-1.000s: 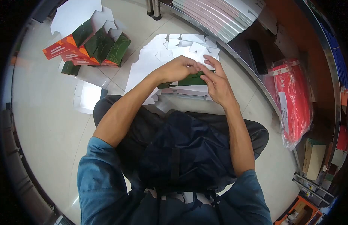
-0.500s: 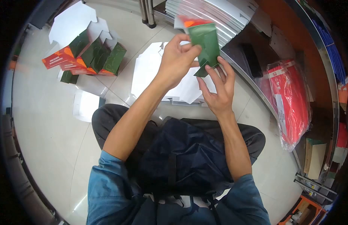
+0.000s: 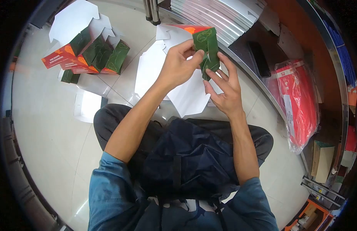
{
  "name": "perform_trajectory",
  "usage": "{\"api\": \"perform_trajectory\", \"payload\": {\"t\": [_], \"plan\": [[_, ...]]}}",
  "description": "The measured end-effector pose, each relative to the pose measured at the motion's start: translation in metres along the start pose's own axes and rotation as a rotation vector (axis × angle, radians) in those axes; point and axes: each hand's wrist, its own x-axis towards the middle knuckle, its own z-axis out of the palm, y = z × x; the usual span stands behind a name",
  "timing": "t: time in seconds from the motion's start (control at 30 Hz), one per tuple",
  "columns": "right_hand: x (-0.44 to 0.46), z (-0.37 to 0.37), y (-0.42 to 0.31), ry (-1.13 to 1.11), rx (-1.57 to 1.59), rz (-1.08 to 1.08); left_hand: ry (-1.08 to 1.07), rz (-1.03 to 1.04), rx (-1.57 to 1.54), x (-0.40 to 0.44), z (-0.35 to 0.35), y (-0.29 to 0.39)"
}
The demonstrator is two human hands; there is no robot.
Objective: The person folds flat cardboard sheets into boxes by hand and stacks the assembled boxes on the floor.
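A partly folded cardboard box (image 3: 206,38) is held up in front of me, its green end turned to me. One red-orange side and a white inside also show. My left hand (image 3: 179,64) pinches the green end panel between thumb and fingers from the left. My right hand (image 3: 228,90) grips the lower right edge of the same panel with its fingertips. Beneath both hands, flat white cardboard sheets (image 3: 147,75) lie on the floor, one big flap pointing toward my lap. The far side of the box is hidden.
Nested red and green boxes (image 3: 86,54) stand at the left, with a small white open box (image 3: 88,107) nearer me. On the right are a low shelf with stacked white cardboard (image 3: 221,17), a dark phone-like object (image 3: 258,59) and a plastic-wrapped red pack (image 3: 298,104).
The box has turned, so its white inside and red side now extend to the left. Both hands keep hold of the green end. A white flap below reaches closer to my lap.
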Motion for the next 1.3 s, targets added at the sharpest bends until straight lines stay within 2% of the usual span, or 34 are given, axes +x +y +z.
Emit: {"api": "perform_trajectory", "payload": {"t": [0.17,0.27,0.4,0.47,0.5,0.57,0.6,0.67,0.73,0.77,0.87,0.93,1.0,1.03,1.13,1.23,1.3], "plan": [[-0.003,0.000,0.007,0.104,-0.005,0.059,-0.030,0.145,0.111,-0.003,0.009,-0.024],[-0.005,0.002,0.013,0.181,-0.089,0.035,0.029,0.140,0.022,-0.004,0.017,-0.031],[-0.005,0.000,0.015,0.211,-0.102,0.035,0.007,0.186,0.096,-0.009,0.022,-0.028],[-0.007,-0.008,0.019,0.123,0.133,0.189,0.021,0.259,0.219,-0.013,0.023,-0.014],[-0.008,-0.013,0.022,0.078,0.251,0.266,-0.039,0.347,0.423,-0.015,0.021,-0.015],[-0.003,-0.029,0.027,0.206,0.546,0.313,-0.163,0.518,0.831,-0.022,0.017,-0.021],[0.003,-0.038,0.027,0.267,0.691,0.334,-0.279,0.471,0.960,-0.026,0.020,-0.021],[0.010,-0.048,0.020,0.252,0.479,0.312,-0.517,0.367,1.207,-0.036,0.035,-0.022],[0.015,-0.053,0.005,0.207,0.173,0.323,-0.646,0.381,1.230,-0.043,0.047,-0.036],[0.014,-0.048,0.012,0.268,0.074,0.297,-0.713,0.386,1.241,-0.045,0.051,-0.043],[0.003,-0.055,0.026,0.130,0.039,0.316,-0.357,0.222,0.641,-0.048,0.051,-0.048],[0.004,-0.048,0.025,0.036,0.165,0.258,-0.166,-0.469,-0.534,-0.017,0.038,-0.046],[0.007,-0.047,0.011,-0.130,0.309,0.271,-0.059,-0.449,-0.866,0.003,0.016,-0.033],[0.008,-0.046,0.002,-0.147,0.482,0.358,-0.054,-0.420,-0.819,0.004,0.010,-0.032],[0.006,-0.047,0.010,-0.123,0.697,0.329,-0.034,-0.354,-0.757,0.005,0.001,-0.027],[0.007,-0.045,-0.001,0.097,0.990,0.526,-0.002,-0.319,-0.814,0.005,0.005,-0.019],[0.008,-0.036,-0.003,0.083,0.492,0.340,0.022,-0.289,-0.800,0.002,0.009,-0.014]]}}
